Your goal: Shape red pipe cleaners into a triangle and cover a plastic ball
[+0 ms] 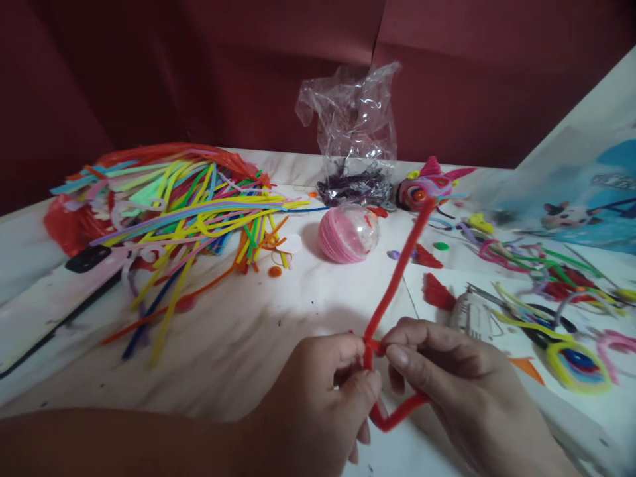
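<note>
A pale, grey-streaked bench (213, 371) is backed by a dark red, creased backdrop (199, 79). Its left side is covered by a heap of coloured stems (199, 218), beside which a phone (92, 268) is laid. Near the back edge a clear bag (358, 126) is stood, with a half-pink ball (342, 238) placed in front of it. More stems (546, 255) are scattered at the right, near a blue printed bag (601, 185).

A red stem (400, 271) is held above the front of the bench, between the hands, its long end tilted up to the right and its lower part bent. It is pinched by thumb and fingers of the left hand (330, 391), the forearm laid across from the left; a short end is pinched at the crossing by the right hand (462, 387), reached in from the lower right.
</note>
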Action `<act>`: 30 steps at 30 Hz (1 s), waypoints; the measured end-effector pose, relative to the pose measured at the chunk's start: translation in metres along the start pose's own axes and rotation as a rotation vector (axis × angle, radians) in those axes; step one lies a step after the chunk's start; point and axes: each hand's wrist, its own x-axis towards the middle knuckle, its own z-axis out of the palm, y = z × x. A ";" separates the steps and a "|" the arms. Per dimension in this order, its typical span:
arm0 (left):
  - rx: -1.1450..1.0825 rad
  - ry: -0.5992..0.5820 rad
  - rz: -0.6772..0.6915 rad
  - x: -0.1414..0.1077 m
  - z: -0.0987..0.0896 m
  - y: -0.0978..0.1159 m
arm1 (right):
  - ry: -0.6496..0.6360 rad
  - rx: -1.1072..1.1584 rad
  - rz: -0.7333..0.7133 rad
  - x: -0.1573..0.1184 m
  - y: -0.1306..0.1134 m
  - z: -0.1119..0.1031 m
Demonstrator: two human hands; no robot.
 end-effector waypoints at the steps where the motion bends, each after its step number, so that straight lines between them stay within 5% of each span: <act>1: 0.001 0.001 0.001 0.000 0.000 0.000 | -0.009 -0.002 -0.008 0.000 0.001 0.000; 18: 0.301 0.021 0.149 -0.002 0.000 -0.001 | -0.016 -0.005 0.093 0.002 0.004 -0.002; 30: 0.210 -0.025 0.062 0.003 -0.006 -0.003 | 0.012 -0.104 0.141 0.003 0.003 -0.001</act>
